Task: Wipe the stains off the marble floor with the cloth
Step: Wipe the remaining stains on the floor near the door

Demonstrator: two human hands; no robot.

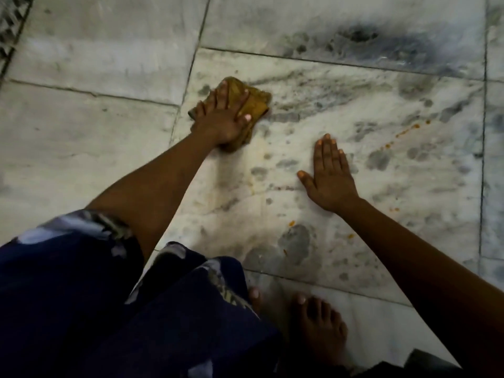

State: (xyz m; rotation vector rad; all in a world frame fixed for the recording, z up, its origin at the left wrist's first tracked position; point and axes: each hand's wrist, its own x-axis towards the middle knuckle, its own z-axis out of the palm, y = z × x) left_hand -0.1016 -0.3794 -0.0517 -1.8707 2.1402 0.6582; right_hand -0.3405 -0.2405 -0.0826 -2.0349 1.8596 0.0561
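Note:
A crumpled mustard-yellow cloth (252,100) lies on the white, grey-veined marble floor (368,148) near a tile joint. My left hand (221,118) presses down on it, fingers spread over the cloth and gripping it. My right hand (328,175) rests flat on the floor to the right, palm down, fingers together, holding nothing. Small orange stains (409,129) dot the tile to the right of my right hand. More orange specks (291,222) sit nearer to me.
My bare feet (319,326) stand on the tile at the bottom. My dark blue patterned garment (109,296) fills the lower left. A dark smudge (362,35) marks the far tile. A patterned grating or mat edge (12,25) runs along the top left corner.

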